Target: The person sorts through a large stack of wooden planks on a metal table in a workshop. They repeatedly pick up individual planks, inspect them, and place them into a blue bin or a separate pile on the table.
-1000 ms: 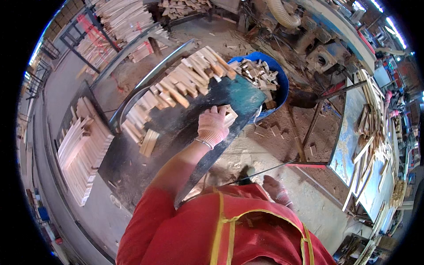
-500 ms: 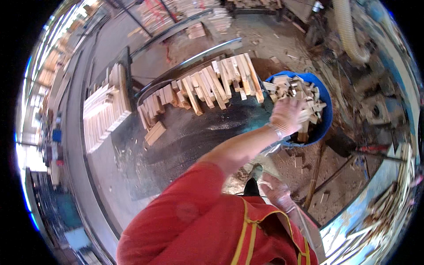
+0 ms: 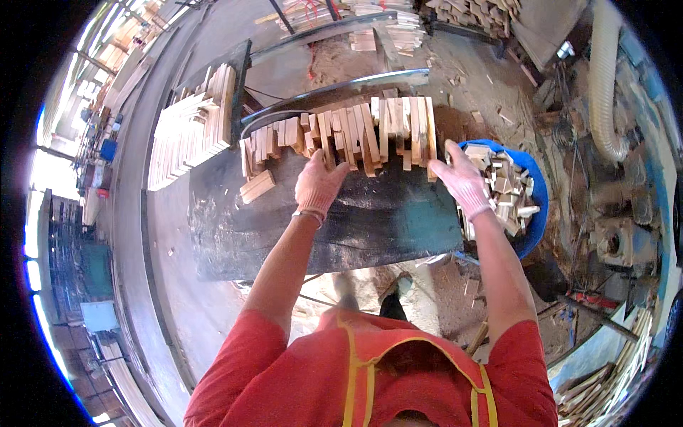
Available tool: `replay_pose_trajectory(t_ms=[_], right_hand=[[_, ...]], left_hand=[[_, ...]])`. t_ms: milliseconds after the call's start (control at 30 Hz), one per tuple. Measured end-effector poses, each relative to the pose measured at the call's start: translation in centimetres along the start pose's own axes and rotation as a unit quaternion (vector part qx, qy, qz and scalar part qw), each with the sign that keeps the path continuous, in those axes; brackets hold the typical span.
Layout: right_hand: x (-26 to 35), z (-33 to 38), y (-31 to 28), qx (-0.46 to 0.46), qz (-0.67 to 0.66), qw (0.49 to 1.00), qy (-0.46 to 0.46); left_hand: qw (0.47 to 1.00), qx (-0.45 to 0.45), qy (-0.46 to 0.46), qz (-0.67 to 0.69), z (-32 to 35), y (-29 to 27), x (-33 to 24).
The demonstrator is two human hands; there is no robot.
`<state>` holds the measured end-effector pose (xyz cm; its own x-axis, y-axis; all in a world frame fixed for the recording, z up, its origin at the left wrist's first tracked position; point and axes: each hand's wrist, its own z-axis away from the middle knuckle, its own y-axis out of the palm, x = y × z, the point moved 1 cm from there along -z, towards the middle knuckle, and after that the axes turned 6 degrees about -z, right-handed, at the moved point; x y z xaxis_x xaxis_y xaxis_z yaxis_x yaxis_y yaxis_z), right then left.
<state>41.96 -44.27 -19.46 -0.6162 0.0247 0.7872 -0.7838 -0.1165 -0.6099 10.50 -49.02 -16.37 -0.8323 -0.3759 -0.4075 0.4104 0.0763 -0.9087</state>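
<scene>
A row of short wooden strips [image 3: 346,135] stands side by side along the far edge of a dark work table [image 3: 334,220]. My left hand [image 3: 318,186], in a pale pink glove, reaches the near ends of strips left of the row's middle, thumb and fingers apart. At the row's right end, my right hand [image 3: 462,179], gloved alike, has its thumb by the last strip and its fingers spread. Neither hand has lifted a piece. One loose wood block [image 3: 257,186] lies in front of the row's left end.
A blue tub [image 3: 538,206] full of wood offcuts stands right of the table. Stacked longer boards [image 3: 196,132] are at the left, near a metal rail [image 3: 341,96]. A ribbed hose [image 3: 605,92] hangs at the far right, above machinery. Scrap strips [image 3: 605,384] lie lower right.
My left hand has moved from the offcuts in the tub back left to the row of strips. My right hand has risen from beside my body to the row's right end. The view has shifted.
</scene>
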Motion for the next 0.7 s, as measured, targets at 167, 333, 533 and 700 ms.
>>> replay_pose_trajectory(t_ms=[167, 333, 533, 700], right_hand=[[1.1, -2.8, 2.0, 0.040, -0.002, 0.998, 0.051], [-2.3, -1.8, 1.8, 0.021, 0.008, 1.000, 0.015], [0.1, -0.3, 0.4, -0.004, 0.122, 0.991, 0.059], [-5.0, 4.0, -2.8, -0.069, 0.035, 0.995, 0.066]], left_hand=[[0.997, 0.001, 0.028, 0.072, -3.5, 3.5, 0.2], [0.991, 0.000, -0.051, 0.122, -6.1, 4.5, 0.1], [0.998, 0.002, 0.000, 0.070, -10.1, 6.4, 0.7], [0.982, 0.076, 0.088, 0.146, -6.6, 6.7, -5.7]])
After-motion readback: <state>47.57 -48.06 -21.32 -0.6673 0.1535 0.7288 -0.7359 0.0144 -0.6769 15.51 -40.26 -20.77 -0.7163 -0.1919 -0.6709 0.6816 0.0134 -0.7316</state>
